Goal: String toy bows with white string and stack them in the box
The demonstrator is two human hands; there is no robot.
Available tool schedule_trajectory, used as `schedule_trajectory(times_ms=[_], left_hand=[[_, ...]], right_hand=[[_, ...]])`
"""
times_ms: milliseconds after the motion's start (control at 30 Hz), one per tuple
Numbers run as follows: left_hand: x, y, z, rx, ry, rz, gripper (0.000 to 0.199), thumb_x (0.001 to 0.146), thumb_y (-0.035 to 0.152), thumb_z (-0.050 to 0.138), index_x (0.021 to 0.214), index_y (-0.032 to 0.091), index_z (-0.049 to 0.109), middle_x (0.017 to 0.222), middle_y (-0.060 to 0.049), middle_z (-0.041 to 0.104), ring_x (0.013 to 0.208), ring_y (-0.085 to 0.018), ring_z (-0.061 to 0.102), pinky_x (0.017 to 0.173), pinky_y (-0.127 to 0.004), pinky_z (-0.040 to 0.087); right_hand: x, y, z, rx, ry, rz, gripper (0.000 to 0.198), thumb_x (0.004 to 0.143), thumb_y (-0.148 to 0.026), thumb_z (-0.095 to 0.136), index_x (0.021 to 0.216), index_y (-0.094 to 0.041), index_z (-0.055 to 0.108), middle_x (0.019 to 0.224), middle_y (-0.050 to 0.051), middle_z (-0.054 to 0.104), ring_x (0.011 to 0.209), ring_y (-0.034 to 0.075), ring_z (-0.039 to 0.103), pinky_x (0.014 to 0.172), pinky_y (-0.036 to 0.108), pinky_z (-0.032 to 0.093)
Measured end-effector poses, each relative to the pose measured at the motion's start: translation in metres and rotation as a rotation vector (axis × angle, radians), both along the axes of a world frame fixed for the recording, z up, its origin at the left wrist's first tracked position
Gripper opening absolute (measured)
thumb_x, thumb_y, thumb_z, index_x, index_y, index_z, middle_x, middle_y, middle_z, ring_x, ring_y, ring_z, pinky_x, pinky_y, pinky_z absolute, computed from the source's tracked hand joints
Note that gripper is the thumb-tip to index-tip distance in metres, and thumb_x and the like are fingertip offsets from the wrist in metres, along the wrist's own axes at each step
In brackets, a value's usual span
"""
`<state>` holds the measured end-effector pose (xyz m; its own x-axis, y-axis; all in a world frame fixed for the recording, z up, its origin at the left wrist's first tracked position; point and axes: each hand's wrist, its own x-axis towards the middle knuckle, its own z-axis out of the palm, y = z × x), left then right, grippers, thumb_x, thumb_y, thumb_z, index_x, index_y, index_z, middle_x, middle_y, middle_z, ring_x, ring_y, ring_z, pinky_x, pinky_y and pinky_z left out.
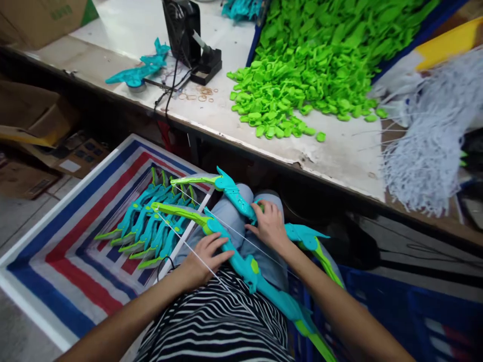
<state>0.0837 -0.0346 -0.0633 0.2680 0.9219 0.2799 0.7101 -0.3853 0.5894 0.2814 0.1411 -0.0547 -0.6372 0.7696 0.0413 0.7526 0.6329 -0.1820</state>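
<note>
Two turquoise and lime-green toy bows with white strings lie across my lap. My left hand (206, 259) is on the nearer toy bow (243, 269), its fingers over the turquoise upper part; the white string crosses the back of the hand. On the farther toy bow (236, 196), my right hand (269, 223) is closed around the middle grip, with a bit of green showing by the fingertips. My right hand and forearm hide part of that bow. Its far end (309, 241) shows beyond my forearm.
Several matching bows (151, 221) lie in a striped, white-rimmed bin (86, 301) at left. On the workbench (339, 161) are a heap of green plastic parts (294, 85), a black fan (183, 30), a turquoise piece (139, 70), rubber bands (204, 93) and white strings (430, 136).
</note>
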Motion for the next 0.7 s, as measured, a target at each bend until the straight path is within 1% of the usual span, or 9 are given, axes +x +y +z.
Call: schedule_trajectory(times_ms=[67,133,233,333,433,467,533,633,700], left_hand=[[0.019,0.027,-0.004,0.1,0.157,-0.113,0.035,0.086,0.012,0.045,0.114,0.023,0.062,0.12,-0.012,0.062,0.118,-0.025,0.052,0.101,-0.047,0.04],[0.029,0.048,-0.001,0.099,0.27,-0.183,0.03,0.087,0.012,0.042,0.105,0.02,0.064,0.102,-0.012,0.066,0.1,-0.023,0.059,0.093,-0.044,0.044],[0.029,0.065,0.013,0.008,0.374,-0.229,0.025,0.085,0.021,0.048,0.105,0.017,0.063,0.097,-0.014,0.064,0.085,-0.024,0.059,0.077,-0.04,0.049],[0.019,0.078,0.032,-0.088,0.392,-0.168,0.042,0.079,0.029,0.056,0.12,0.017,0.057,0.114,-0.017,0.057,0.094,-0.028,0.056,0.076,-0.041,0.048],[0.009,0.101,0.045,-0.208,0.443,-0.056,0.056,0.079,0.029,0.054,0.133,0.018,0.046,0.112,-0.015,0.056,0.098,-0.029,0.054,0.079,-0.04,0.046],[0.007,0.109,0.048,-0.249,0.477,-0.024,0.06,0.079,0.029,0.053,0.136,0.017,0.043,0.11,-0.015,0.056,0.099,-0.029,0.053,0.079,-0.04,0.046],[0.008,0.126,0.052,-0.299,0.557,0.023,0.064,0.078,0.031,0.055,0.138,0.013,0.04,0.111,-0.016,0.055,0.102,-0.03,0.052,0.082,-0.042,0.044],[0.017,0.145,0.057,-0.322,0.638,0.051,0.065,0.075,0.026,0.059,0.134,0.006,0.042,0.118,-0.021,0.053,0.107,-0.034,0.049,0.085,-0.046,0.041],[0.026,0.153,0.058,-0.369,0.631,0.043,0.05,0.08,0.018,0.052,0.128,0.006,0.048,0.117,-0.022,0.055,0.108,-0.033,0.05,0.082,-0.044,0.042]], right_hand=[[-0.001,0.004,0.001,-0.066,0.024,-0.006,0.045,0.075,-0.026,0.065,0.118,-0.017,0.056,0.122,0.018,0.052,0.108,0.032,0.048,0.088,0.045,0.044],[0.0,0.019,0.008,-0.214,0.085,0.0,0.04,0.076,-0.02,0.06,0.116,-0.017,0.058,0.117,0.015,0.057,0.103,0.027,0.053,0.089,0.041,0.045],[0.009,0.055,0.026,-0.625,0.165,0.099,0.034,0.077,-0.024,0.058,0.11,-0.014,0.062,0.103,0.009,0.065,0.091,0.02,0.06,0.084,0.033,0.048],[0.013,0.085,0.041,-1.107,0.116,0.233,0.042,0.072,-0.04,0.066,0.105,-0.014,0.066,0.093,0.004,0.069,0.082,0.015,0.061,0.075,0.026,0.049],[0.002,0.101,0.043,-1.369,-0.015,0.153,0.053,0.06,-0.047,0.077,0.1,-0.013,0.069,0.081,0.002,0.07,0.071,0.014,0.063,0.067,0.025,0.051],[-0.002,0.106,0.042,-1.381,-0.031,0.08,0.053,0.059,-0.047,0.078,0.098,-0.013,0.069,0.078,0.003,0.071,0.068,0.014,0.063,0.065,0.025,0.052],[-0.009,0.114,0.041,-1.265,0.009,-0.079,0.046,0.067,-0.047,0.073,0.096,-0.012,0.069,0.075,0.005,0.071,0.064,0.015,0.064,0.063,0.026,0.053],[-0.005,0.123,0.044,-0.87,0.13,-0.181,0.033,0.081,-0.038,0.06,0.096,-0.011,0.069,0.078,0.008,0.072,0.067,0.016,0.065,0.066,0.027,0.054],[0.006,0.122,0.049,-0.636,0.18,-0.151,0.03,0.082,-0.035,0.057,0.097,-0.013,0.07,0.084,0.009,0.073,0.074,0.019,0.067,0.071,0.029,0.054]])
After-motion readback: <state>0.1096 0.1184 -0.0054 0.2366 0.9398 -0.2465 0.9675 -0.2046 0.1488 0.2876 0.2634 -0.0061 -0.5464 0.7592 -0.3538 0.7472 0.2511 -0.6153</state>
